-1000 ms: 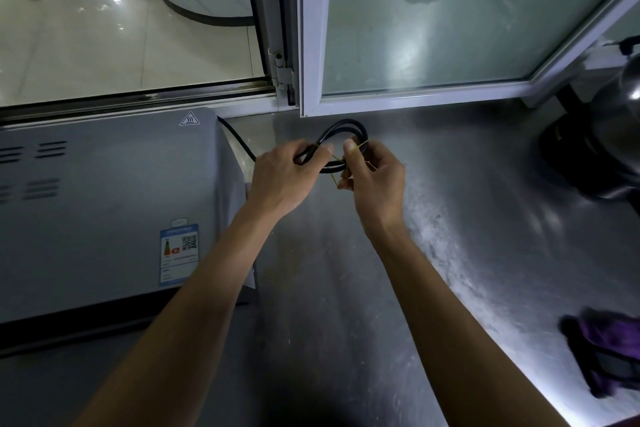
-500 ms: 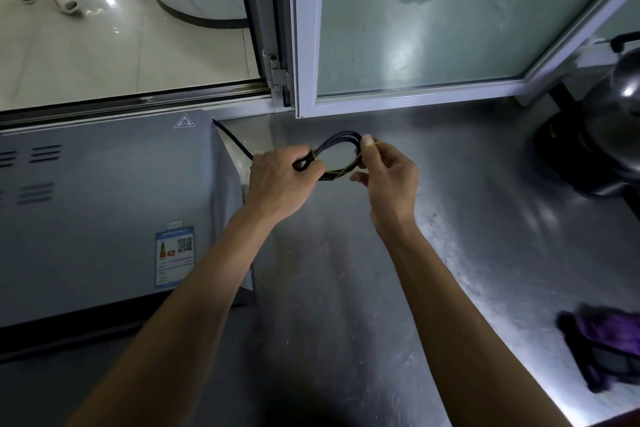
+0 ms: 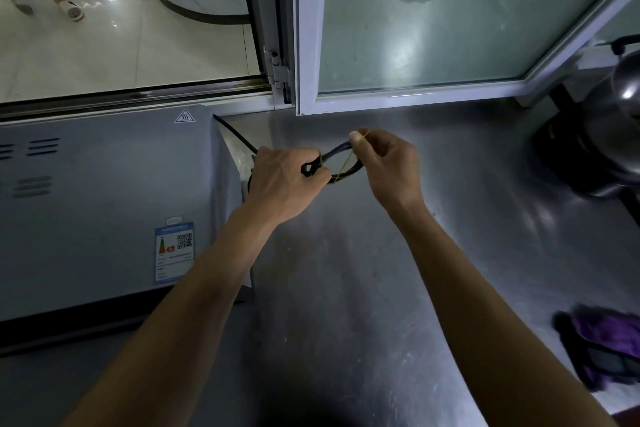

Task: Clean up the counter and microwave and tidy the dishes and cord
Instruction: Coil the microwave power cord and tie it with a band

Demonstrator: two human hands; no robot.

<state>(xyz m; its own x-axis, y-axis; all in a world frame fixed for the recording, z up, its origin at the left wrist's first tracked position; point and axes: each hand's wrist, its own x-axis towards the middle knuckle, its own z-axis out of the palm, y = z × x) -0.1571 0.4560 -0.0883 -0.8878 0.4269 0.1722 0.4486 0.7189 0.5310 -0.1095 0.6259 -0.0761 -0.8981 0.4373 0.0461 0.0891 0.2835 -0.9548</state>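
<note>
- Beside the microwave (image 3: 104, 204), on its right: steel table (image 3: 381, 288), bare.
- Cord (image 3: 346, 163): black, coiled, held above table.
- Left hand (image 3: 284, 180) grips coil; right hand (image 3: 388, 166) pinches stretched yellow rubber band (image 3: 348, 161).
- Step: binding cord. Next, likely: loop band around coil again.

Microwave (image 3: 104, 204) left on counter (image 3: 346, 288); kettle (image 3: 595, 149) far right.
</note>
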